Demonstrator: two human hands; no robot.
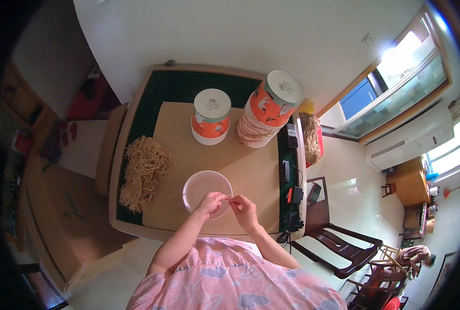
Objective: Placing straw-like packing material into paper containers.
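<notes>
A white round paper bucket (192,185) stands on the cardboard sheet in front of me, its open mouth facing up. My left hand (212,203) reaches over its near rim with the fingers pinched together. Just right of it, my right hand (244,211) is also closed in a pinch, at the bucket's right rim. The fingertips nearly meet; what is between them is too small to make out. To the left lies a loose heap of beige cords (143,173). Farther back, a short stack of orange and white paper buckets (211,126) stands upside down.
A taller, leaning stack of upside-down buckets (268,111) is at the back right. Dark devices and a power strip (294,195) line the table's right edge. A cardboard sheet (175,129) covers the green tabletop. Beyond are a dark wooden chair (338,245) and a seated person (416,256).
</notes>
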